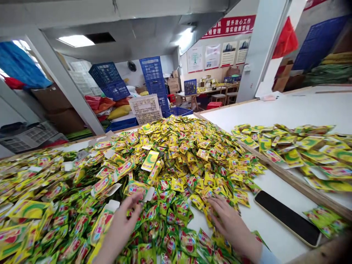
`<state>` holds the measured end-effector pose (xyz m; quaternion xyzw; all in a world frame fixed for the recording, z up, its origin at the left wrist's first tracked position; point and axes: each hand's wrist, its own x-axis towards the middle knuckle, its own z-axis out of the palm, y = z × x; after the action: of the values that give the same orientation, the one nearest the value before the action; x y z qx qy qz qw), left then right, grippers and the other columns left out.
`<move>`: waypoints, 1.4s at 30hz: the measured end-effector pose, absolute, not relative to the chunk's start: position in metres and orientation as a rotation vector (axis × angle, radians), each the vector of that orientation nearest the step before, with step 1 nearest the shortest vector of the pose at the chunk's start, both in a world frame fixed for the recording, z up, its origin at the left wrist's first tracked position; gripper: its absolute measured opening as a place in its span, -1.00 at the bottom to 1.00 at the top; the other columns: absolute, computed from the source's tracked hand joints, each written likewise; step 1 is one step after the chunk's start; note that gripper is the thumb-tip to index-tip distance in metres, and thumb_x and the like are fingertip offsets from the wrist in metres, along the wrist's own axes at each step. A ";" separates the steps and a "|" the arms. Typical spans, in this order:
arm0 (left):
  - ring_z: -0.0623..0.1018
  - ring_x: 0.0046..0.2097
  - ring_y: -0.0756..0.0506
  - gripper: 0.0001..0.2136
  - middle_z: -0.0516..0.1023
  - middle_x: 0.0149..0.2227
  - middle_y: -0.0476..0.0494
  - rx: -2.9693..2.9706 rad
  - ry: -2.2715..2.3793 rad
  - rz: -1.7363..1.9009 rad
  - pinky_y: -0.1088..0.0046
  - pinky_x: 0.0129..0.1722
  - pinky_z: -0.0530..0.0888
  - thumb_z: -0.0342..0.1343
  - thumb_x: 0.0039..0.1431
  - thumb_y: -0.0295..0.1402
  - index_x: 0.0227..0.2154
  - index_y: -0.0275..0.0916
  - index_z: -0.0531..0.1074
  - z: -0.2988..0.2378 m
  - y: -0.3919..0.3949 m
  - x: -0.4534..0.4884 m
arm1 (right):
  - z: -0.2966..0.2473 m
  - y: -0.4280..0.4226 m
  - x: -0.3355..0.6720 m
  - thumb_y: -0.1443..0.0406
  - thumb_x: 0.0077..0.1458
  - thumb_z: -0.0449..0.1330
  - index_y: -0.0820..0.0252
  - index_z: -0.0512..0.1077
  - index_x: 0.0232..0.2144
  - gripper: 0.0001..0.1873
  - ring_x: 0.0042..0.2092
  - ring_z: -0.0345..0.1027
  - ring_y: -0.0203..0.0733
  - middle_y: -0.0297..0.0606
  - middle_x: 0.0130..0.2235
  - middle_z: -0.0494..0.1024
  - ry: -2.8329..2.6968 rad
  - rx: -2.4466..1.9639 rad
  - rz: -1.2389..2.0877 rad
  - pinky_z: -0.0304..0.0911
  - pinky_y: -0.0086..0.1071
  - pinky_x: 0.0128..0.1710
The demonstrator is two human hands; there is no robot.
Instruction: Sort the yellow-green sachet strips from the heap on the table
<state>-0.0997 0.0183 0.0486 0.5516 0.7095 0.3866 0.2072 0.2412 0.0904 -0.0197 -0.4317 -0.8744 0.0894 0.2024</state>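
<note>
A big heap of small yellow, green and red sachets [170, 154] covers the white table [275, 234] in front of me. My left hand [123, 220] reaches into the near part of the heap, its fingertips on a sachet with a white edge [139, 189]. My right hand [228, 222] lies flat on the sachets at the heap's right edge, fingers stretched out and slightly spread. Neither hand has lifted anything.
A black phone [288, 218] lies face down on the table right of my right hand. Beyond a wooden strip [297, 181], a second table carries more sachets [299, 146]. Blue and white crates [150, 86], boxes and desks stand behind.
</note>
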 end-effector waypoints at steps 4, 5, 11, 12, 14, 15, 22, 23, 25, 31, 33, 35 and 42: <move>0.30 0.13 -0.21 -0.58 0.35 0.08 -0.20 1.776 2.005 0.851 0.11 0.12 0.23 -0.03 0.09 -0.20 0.03 -0.13 0.28 -0.007 -0.004 -0.066 | -0.029 0.100 0.205 0.25 0.10 0.07 0.28 0.35 -0.05 -0.63 0.09 0.18 0.13 -0.06 -0.04 0.46 -2.446 -1.200 0.032 0.12 0.02 0.08; 0.30 0.13 -0.20 -0.58 0.34 0.09 -0.21 1.773 2.002 0.836 0.12 0.11 0.25 -0.04 0.10 -0.20 0.04 -0.14 0.27 -0.016 -0.005 -0.061 | -0.032 0.102 0.199 0.29 0.09 0.08 0.30 0.38 -0.09 -0.67 0.08 0.19 0.15 -0.04 -0.07 0.47 -2.432 -1.219 0.003 0.11 0.03 0.08; 0.32 0.13 -0.20 -0.60 0.38 0.07 -0.19 1.592 1.983 0.981 0.16 0.11 0.27 0.02 0.05 -0.22 -0.01 -0.11 0.35 -0.023 -0.008 -0.055 | -0.040 0.104 0.196 0.47 0.06 -0.02 0.36 0.44 -0.25 -0.73 -0.05 0.31 0.18 0.10 -0.16 0.50 -2.341 -1.240 0.026 0.16 0.08 -0.03; 0.34 0.11 -0.20 -0.63 0.41 0.05 -0.19 1.560 1.969 1.018 0.16 0.11 0.27 0.03 0.04 -0.23 -0.05 -0.12 0.39 -0.020 -0.009 -0.055 | -0.036 0.105 0.199 0.46 0.08 -0.05 0.32 0.45 -0.30 -0.73 -0.10 0.34 0.15 0.07 -0.21 0.52 -2.327 -1.231 0.048 0.18 0.07 -0.06; 0.40 0.06 -0.21 -0.70 0.48 -0.02 -0.18 1.469 1.926 1.109 0.16 0.10 0.28 0.06 0.01 -0.24 -0.17 -0.14 0.48 -0.018 -0.011 -0.055 | -0.022 0.107 0.207 0.40 0.14 -0.08 0.24 0.43 -0.38 -0.72 -0.18 0.36 0.05 -0.04 -0.30 0.52 -2.296 -1.206 0.089 0.24 -0.03 -0.13; 0.43 0.02 -0.22 -0.72 0.52 -0.07 -0.19 1.392 1.909 1.170 0.16 0.08 0.30 0.08 -0.01 -0.23 -0.22 -0.16 0.51 -0.017 -0.011 -0.054 | -0.013 0.106 0.210 0.35 0.17 -0.08 0.20 0.41 -0.40 -0.73 -0.22 0.36 -0.01 -0.10 -0.33 0.51 -2.239 -1.196 0.170 0.26 -0.10 -0.17; 0.55 -0.17 -0.26 -0.54 0.60 -0.24 -0.27 0.947 1.824 1.451 0.20 -0.16 0.49 0.04 -0.02 -0.02 -0.23 -0.32 0.47 -0.025 -0.005 -0.009 | 0.018 0.054 0.192 0.07 0.03 0.14 0.17 0.31 -0.46 -0.72 -0.20 0.36 -0.16 -0.23 -0.22 0.46 -1.293 -0.845 1.430 0.29 -0.40 -0.30; 0.55 -0.17 -0.26 -0.53 0.60 -0.24 -0.27 0.913 1.755 1.465 0.22 -0.16 0.50 0.06 -0.05 0.01 -0.25 -0.31 0.48 -0.025 -0.004 0.003 | 0.015 0.044 0.185 0.08 0.02 0.15 0.17 0.32 -0.47 -0.72 -0.11 0.33 -0.13 -0.21 -0.11 0.43 -1.271 -0.819 1.464 0.28 -0.39 -0.23; 0.56 -0.17 -0.26 -0.51 0.60 -0.24 -0.26 0.849 1.629 1.472 0.24 -0.18 0.51 0.05 -0.08 0.07 -0.28 -0.26 0.49 -0.027 -0.003 0.024 | 0.007 0.030 0.173 0.09 0.05 0.14 0.17 0.32 -0.48 -0.73 -0.04 0.29 -0.09 -0.16 0.00 0.36 -1.318 -0.837 1.427 0.26 -0.37 -0.16; 0.56 -0.17 -0.27 -0.58 0.60 -0.25 -0.24 0.878 1.505 1.434 0.20 -0.14 0.49 0.12 -0.10 0.00 -0.28 -0.23 0.50 -0.035 -0.013 0.044 | -0.009 0.022 0.179 0.11 0.08 0.11 0.15 0.29 -0.37 -0.77 -0.23 0.35 -0.18 -0.18 -0.19 0.40 -1.378 -0.886 1.381 0.29 -0.36 -0.25; 0.55 -0.18 -0.24 -0.62 0.59 -0.26 -0.24 0.957 1.556 1.435 0.24 -0.13 0.48 0.12 -0.07 -0.03 -0.31 -0.22 0.51 -0.036 -0.019 0.045 | -0.010 0.023 0.185 0.13 0.01 0.19 0.09 0.24 -0.18 -0.66 -0.28 0.37 -0.23 -0.25 -0.18 0.40 -1.301 -0.813 1.564 0.32 -0.33 -0.24; 0.52 -0.18 -0.21 -0.67 0.54 -0.25 -0.26 1.100 1.617 1.434 0.29 -0.15 0.48 0.06 0.01 -0.06 -0.35 -0.21 0.51 -0.035 -0.026 0.049 | -0.011 0.023 0.188 0.16 -0.06 0.25 0.08 0.24 -0.10 -0.54 -0.29 0.39 -0.23 -0.29 -0.22 0.44 -1.323 -0.749 1.747 0.33 -0.31 -0.22; 0.34 0.05 -0.22 -0.66 0.34 0.00 -0.25 1.689 2.242 1.097 0.14 0.04 0.31 -0.12 0.16 -0.22 -0.02 -0.09 0.33 -0.007 -0.053 -0.006 | -0.031 0.025 0.208 0.03 -0.19 0.28 0.14 0.48 -0.30 -0.59 -0.19 0.43 -0.02 -0.20 -0.26 0.57 -1.413 -0.908 1.755 0.39 -0.29 -0.21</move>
<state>-0.0055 -0.0529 -0.0068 0.5593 0.7424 0.3632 0.0640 0.2081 0.0252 -0.0314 -0.3504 -0.5451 0.6771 0.3487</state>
